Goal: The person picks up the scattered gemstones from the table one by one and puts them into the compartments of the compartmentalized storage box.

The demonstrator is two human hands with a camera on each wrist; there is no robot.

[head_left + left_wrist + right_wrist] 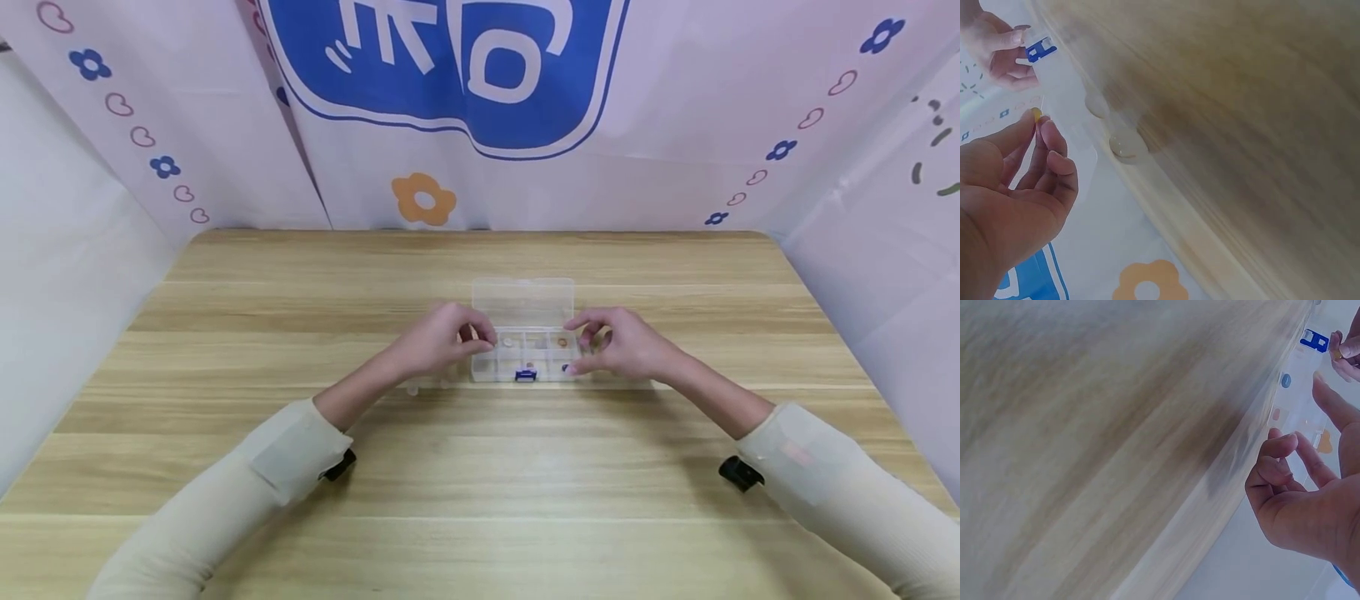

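Note:
A clear plastic compartment box point(486, 375) with a blue latch point(527, 376) sits on the table, its transparent lid point(522, 302) raised at the back. My left hand point(450, 337) is over the box's left end, pinching a small yellow pill-like piece point(1036, 114) between thumb and fingertips. At the right end is my right hand point(628, 343), thumb and index finger apart around the box's edge, the other fingers bent. Near that thumb, a small blue piece point(1285, 380) lies in a front compartment. Other compartments hold an orange piece point(562, 342), a whitish piece point(507, 342) and a pinkish piece point(529, 365).
Clear round discs point(1129, 147) lie on the wooden table point(480, 475), left of the box near my left wrist. Behind the table hangs a white printed cloth point(645, 187). Dark wrist devices point(741, 473) stick out below both sleeves.

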